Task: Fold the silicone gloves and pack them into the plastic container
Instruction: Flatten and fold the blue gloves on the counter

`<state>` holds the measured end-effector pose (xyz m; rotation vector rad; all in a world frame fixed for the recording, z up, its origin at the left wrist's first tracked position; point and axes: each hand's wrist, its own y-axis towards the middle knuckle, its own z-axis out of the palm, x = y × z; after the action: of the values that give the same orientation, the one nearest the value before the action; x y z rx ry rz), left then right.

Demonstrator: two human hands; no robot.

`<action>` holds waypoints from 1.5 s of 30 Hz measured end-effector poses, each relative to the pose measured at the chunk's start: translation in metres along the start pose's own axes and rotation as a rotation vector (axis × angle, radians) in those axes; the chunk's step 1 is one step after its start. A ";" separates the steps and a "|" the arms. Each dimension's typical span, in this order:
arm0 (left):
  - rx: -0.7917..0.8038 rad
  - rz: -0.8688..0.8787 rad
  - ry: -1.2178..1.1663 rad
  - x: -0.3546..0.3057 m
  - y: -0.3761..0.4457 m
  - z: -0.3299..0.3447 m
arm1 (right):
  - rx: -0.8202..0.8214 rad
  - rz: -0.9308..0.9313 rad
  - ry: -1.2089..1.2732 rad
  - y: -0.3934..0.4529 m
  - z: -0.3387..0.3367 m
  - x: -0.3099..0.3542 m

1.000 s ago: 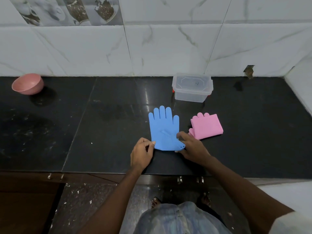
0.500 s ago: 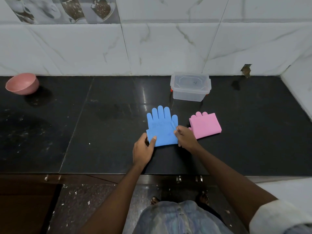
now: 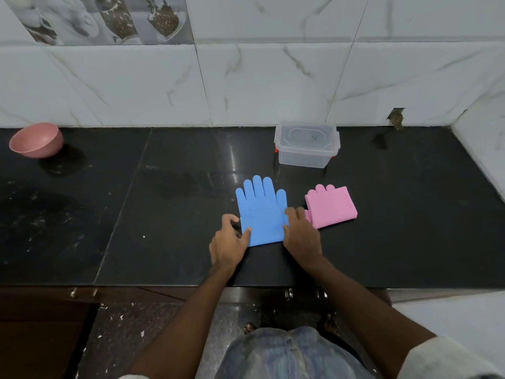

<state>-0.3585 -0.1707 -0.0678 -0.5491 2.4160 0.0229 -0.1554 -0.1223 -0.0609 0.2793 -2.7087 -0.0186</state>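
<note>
A blue silicone glove lies on the black counter, fingers pointing to the wall, its cuff end folded up. My left hand pinches its lower left edge. My right hand grips its lower right edge. Just right of it sits a folded pink glove, partly behind my right hand. The clear plastic container stands behind the gloves near the wall, with its lid on.
A pink bowl sits tilted at the far left by the wall. The black counter ends at a front edge just below my wrists. A white tiled wall runs along the back and right side.
Both hands carried the blue glove's cuff edge forward over the palm, so the glove looks shorter. The hands now sit at the sides of the fold.
</note>
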 end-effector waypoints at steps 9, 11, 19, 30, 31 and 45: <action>0.048 0.407 0.292 -0.010 0.016 -0.004 | 0.261 -0.536 -0.161 0.006 -0.022 -0.033; 0.088 0.489 0.413 -0.006 0.023 -0.007 | 0.313 -0.530 -0.166 0.007 -0.022 -0.032; 0.251 0.498 0.229 0.006 0.032 -0.025 | 0.167 -0.383 0.055 0.018 -0.025 -0.014; 0.193 0.130 -0.235 -0.008 0.030 -0.022 | 0.066 0.082 0.528 0.049 -0.035 0.008; 0.180 0.086 -0.275 -0.012 0.030 -0.020 | 0.031 0.124 0.554 0.052 -0.034 0.011; 0.078 -0.299 -0.246 -0.029 0.029 -0.007 | 0.282 -0.378 -0.314 0.051 -0.001 0.016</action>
<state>-0.3539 -0.1339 -0.0478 -0.8153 2.0685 -0.1242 -0.1791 -0.0750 -0.0502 0.9403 -2.9184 0.2296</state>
